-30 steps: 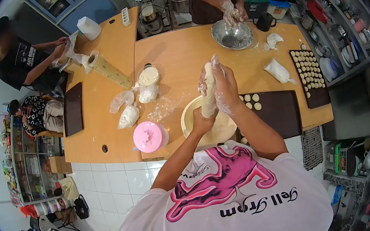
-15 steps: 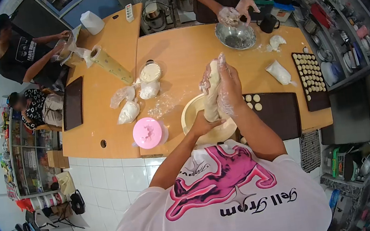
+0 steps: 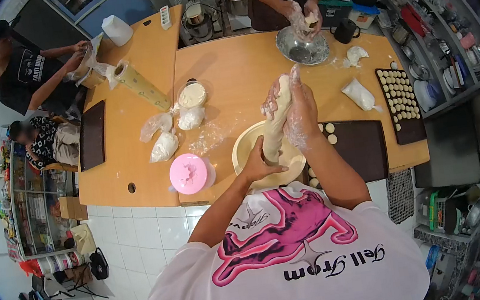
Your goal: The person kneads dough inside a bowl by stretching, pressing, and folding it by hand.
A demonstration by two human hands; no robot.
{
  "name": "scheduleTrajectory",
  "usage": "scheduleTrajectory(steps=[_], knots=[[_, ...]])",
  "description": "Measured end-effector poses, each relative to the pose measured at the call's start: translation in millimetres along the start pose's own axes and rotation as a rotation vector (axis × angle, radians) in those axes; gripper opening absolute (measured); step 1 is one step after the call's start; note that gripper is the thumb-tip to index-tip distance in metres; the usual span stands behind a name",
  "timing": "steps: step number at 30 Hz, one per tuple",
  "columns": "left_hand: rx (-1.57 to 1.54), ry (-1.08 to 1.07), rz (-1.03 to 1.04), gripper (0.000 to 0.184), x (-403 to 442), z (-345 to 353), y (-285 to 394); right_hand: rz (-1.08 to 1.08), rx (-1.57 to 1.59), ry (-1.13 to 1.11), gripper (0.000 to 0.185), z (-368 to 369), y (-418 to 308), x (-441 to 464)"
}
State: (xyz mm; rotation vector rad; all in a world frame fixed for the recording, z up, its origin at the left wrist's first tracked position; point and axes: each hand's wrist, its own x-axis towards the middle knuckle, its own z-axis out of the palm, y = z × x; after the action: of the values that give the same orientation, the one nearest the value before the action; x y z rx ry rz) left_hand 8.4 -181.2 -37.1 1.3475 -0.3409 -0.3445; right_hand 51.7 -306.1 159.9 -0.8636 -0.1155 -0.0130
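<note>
A long pale roll of dough (image 3: 277, 127) stands tilted upward over a cream-coloured bowl (image 3: 240, 147) at the table's near edge. My floury right hand (image 3: 301, 112) grips its upper part, with fingers showing on the far side of the dough. Around the lower end, near the bowl, my left hand (image 3: 258, 163) is closed with its thumb across the front. To the left of the bowl is a pink-lidded container (image 3: 189, 173). On the right, a dark baking tray (image 3: 359, 146) carries several small round dough pieces (image 3: 331, 133), partly hidden by my right forearm.
Opposite, a co-worker's floury hands (image 3: 305, 19) hold a dough piece above a metal bowl (image 3: 303, 52). Flour bags (image 3: 164, 146), a plastic wrap roll (image 3: 142, 87), a white bag (image 3: 359, 94) and a filled tray (image 3: 403, 112) lie about the table. Two people are at left.
My hands still hold the dough, which leans slightly more to the right at its top. The co-worker's hands have come together around a dough piece. The view has shifted slightly.
</note>
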Motion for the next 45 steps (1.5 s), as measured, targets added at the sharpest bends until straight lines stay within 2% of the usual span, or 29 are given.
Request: scheduleTrajectory(steps=[3, 6, 9, 12, 15, 18, 21, 24, 27, 33, 36, 39, 42, 45], knots=[[0.23, -0.022, -0.002, 0.06, 1.4, -13.7, -25.5, 0.0, -0.017, 0.015, 0.05, 13.1, -6.7, -5.6], [0.356, -0.097, -0.078, 0.048, -0.5, -12.0, -29.6, -0.048, 0.08, -0.075, 0.043, 13.1, -5.5, -10.1], [0.272, 0.014, 0.021, 0.035, 7.4, 0.1, -27.2, -0.062, 0.07, -0.074, 0.045, 18.7, -10.1, -12.2], [0.289, 0.037, -0.434, 0.028, 9.3, -3.0, -18.2, -0.093, 0.013, -0.086, 0.047, 14.7, -16.8, -9.0], [0.353, 0.017, -0.437, 0.027, 5.8, -9.2, -15.6, -0.12, -0.051, -0.061, 0.051, 13.6, -27.8, -6.3], [0.305, 0.022, -0.215, 0.029, 2.4, -5.2, -9.0, -0.098, 0.0, -0.035, 0.051, 9.7, -26.8, -4.1], [0.26, 0.077, 0.127, 0.04, 4.2, -5.6, -22.3, -0.085, -0.011, -0.039, 0.051, 9.9, -24.4, -5.5], [0.255, -0.065, 0.014, 0.051, 1.3, -13.0, -30.3, -0.081, 0.006, -0.07, 0.051, 11.9, -23.1, -6.6], [0.247, -0.147, -0.252, 0.054, -0.3, -16.3, -46.1, -0.102, 0.016, -0.11, 0.051, 12.8, -26.1, -6.7], [0.337, -0.181, -0.288, 0.038, 1.6, -19.6, -51.6, -0.108, 0.043, -0.052, 0.05, 7.1, -32.4, -4.2], [0.283, -0.185, -0.495, 0.032, 2.0, -18.3, -38.1, -0.101, 0.061, -0.041, 0.05, 4.2, -34.0, -2.7], [0.348, -0.06, -0.19, 0.033, -2.5, -12.9, -50.0, -0.12, 0.052, -0.025, 0.05, 2.2, -36.3, -0.4], [0.43, -0.094, -0.194, 0.032, -5.3, -12.2, -40.8, -0.14, 0.023, 0.015, 0.05, -2.4, -40.6, 2.8], [0.361, 0.046, -0.23, 0.032, -6.9, -14.9, -35.4, -0.142, -0.025, 0.063, 0.05, -14.6, -42.9, 6.2]])
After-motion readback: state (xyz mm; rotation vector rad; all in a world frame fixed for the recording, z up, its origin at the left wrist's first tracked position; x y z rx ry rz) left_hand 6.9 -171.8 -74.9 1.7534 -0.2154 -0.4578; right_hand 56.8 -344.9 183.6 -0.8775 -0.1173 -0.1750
